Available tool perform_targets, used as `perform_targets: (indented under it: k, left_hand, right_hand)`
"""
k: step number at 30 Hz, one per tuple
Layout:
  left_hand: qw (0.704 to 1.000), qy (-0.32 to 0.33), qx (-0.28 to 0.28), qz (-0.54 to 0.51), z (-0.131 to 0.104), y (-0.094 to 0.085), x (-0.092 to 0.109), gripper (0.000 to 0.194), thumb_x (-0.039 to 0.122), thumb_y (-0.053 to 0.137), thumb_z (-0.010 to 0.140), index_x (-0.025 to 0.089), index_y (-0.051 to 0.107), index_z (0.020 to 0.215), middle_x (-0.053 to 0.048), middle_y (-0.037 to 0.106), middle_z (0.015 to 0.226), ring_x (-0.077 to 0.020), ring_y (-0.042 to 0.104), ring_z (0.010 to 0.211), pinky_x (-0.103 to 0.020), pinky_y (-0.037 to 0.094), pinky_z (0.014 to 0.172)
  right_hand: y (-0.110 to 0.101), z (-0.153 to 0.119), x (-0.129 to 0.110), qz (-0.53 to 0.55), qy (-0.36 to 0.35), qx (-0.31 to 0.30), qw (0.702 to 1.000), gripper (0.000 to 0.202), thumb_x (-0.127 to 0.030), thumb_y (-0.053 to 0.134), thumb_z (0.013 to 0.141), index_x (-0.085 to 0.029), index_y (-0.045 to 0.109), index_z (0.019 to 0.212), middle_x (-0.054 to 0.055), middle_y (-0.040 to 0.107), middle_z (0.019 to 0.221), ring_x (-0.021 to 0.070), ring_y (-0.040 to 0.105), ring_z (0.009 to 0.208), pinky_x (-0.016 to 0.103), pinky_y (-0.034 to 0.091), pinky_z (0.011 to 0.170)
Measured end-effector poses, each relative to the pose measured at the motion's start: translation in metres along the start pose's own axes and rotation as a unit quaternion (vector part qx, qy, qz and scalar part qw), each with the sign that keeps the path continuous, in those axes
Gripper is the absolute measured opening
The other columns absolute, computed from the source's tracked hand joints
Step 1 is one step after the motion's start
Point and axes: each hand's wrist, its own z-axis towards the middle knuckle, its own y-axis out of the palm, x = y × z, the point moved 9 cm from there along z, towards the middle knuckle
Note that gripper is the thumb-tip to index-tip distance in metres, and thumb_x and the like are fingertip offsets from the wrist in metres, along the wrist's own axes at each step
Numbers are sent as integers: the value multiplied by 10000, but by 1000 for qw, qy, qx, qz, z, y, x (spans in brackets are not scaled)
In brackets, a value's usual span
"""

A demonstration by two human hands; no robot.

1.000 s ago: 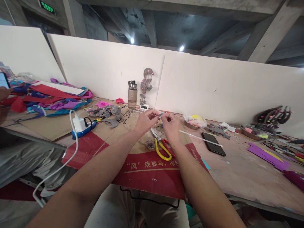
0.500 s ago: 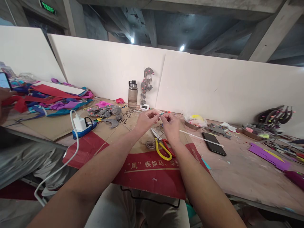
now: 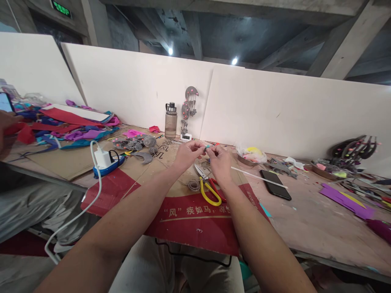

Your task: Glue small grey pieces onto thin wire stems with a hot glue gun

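Note:
My left hand (image 3: 190, 155) and my right hand (image 3: 220, 159) meet over the cardboard, fingertips pinched close together. Between them shows a tiny teal piece (image 3: 207, 146) with something grey beside it; which fingers grip it is hard to tell. Just below my hands lie scissors with yellow handles (image 3: 210, 195), their blades apart, over a red-handled tool (image 3: 217, 188). A small coil of cord (image 3: 193, 185) rests left of the scissors. Grey felt pieces (image 3: 134, 143) are piled to the left, with a grey crescent (image 3: 144, 157) nearby.
A bottle (image 3: 170, 122) and a small white clock (image 3: 185, 137) stand at the back. A phone (image 3: 275, 185) lies right, under a white strip's end. A blue power strip (image 3: 109, 167) with a cable sits left. At the far left, a person's hand (image 3: 8, 121) holds a phone.
The teal piece between my fingertips shows more clearly now, and my fingers have shifted slightly. The scissors and other items on the table have stayed in place.

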Motion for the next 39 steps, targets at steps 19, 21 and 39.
perform_targets:
  k: [19,21,39]
  left_hand:
    - [989,64,3,137,1,-4,12,86,232,578,718,158,618,735,-1,622,714,-103,526,662,-230,419,651]
    - [988,67,-14,139,1,-3,14,90,241,579,725,161,619,731,3,616,706,-101,518,651,-229,414,643]
    - [969,-145,-134,-147,6,12,-39,264,377,708,724,126,702,807,-85,693,755,-139,641,670,-237,475,573]
  right_hand:
    - [-6,0,1,-43,6,38,998,125,-303,572,781,-181,551,763,-42,497,625,125,446,594,259,328,602]
    - [-6,0,3,-15,19,32,999,181,-312,589,762,-179,567,882,-66,454,606,118,430,565,249,321,574]
    - [6,7,25,4,53,-43,998,219,-382,530,753,-172,589,728,-48,449,572,109,367,543,256,287,552]
